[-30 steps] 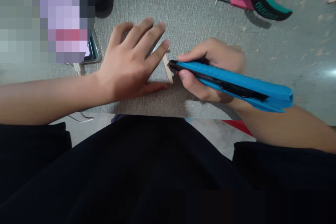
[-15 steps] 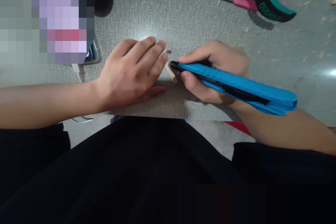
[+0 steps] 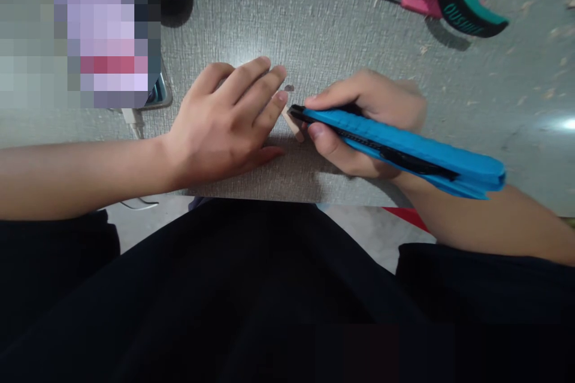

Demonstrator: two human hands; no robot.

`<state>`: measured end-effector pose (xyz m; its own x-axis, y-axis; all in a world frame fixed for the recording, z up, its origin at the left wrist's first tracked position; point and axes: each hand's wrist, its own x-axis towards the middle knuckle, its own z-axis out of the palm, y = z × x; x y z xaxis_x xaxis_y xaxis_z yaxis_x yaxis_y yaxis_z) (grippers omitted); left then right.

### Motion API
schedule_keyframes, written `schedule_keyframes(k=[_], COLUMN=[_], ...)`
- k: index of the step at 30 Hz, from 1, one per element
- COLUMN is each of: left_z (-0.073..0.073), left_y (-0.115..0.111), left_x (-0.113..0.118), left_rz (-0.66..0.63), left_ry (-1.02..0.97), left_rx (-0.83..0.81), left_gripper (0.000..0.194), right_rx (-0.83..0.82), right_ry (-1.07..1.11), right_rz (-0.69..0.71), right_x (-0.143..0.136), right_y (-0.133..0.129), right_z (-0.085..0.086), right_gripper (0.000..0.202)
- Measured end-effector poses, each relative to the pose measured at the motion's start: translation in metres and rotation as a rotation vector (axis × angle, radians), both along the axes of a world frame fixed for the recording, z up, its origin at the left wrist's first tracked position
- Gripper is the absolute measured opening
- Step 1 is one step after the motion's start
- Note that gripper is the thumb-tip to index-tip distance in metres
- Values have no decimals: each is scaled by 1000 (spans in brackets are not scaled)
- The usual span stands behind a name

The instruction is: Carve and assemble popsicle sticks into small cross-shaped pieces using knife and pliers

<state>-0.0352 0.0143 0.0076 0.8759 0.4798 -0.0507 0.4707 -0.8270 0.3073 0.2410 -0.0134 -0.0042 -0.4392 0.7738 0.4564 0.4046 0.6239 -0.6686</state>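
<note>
A: Opening wide: grey, textured bench (image 3: 238, 18) right across the top of the view.

B: And in on the left hand (image 3: 224, 116)! Palm down, fingers loosely spread, thumb stretched along the near side, nothing visibly pinched. Index fingertip at the far end of the workpiece; pressing on top or just beside, impossible to tell from up here.

A: Over to the right hand (image 3: 381, 102), now. Firm grip here, thumb and index finger pinching the front of the blue utility knife (image 3: 431, 149). Long body sloping back above the wrist, black nose aimed left.

B: Farther off, resting well apart: the teal-and-black-handled tool (image 3: 465, 12). Nicely clear of both elbows.

A: Down to the small stuff! Pale wooden stick (image 3: 294, 127), slanted on the bench between both hands, right by the knife's nose. Cutting edge too small to make out.

B: Doing this well? Probably best to pin the stick flat, fingertips curled back out of the blade's line. Then light, short strokes, wrist steady; thin wood, likely prone to splitting under one hard shove.

A: And smallest of all, a dark scrap (image 3: 289, 88) just beyond the index fingertip. Better kept out from under the wood, for a flat seat.
</note>
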Motion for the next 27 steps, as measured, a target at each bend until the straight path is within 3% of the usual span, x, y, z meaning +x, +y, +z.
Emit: schedule_keyframes(k=[8,14,21,27], left_z=[-6,-9,-12,-19], left_y=[-1,-6,-1,-1], left_x=[-3,-4,-10,0], left_rz=[24,29,59,63], left_ry=[-47,-53,-120,-133], left_rx=[57,23,-82,-63], left_gripper=[64,66,69,72], right_rx=[-80,-51,3,36], right_ry=[-2,40,40,-21], right_rz=[14,89,85,24], right_x=[0,0,-1,-3], right_y=[-3,-2,-3,-6], right_z=[4,-3,-6,-5], right_gripper=[26,25,20,16])
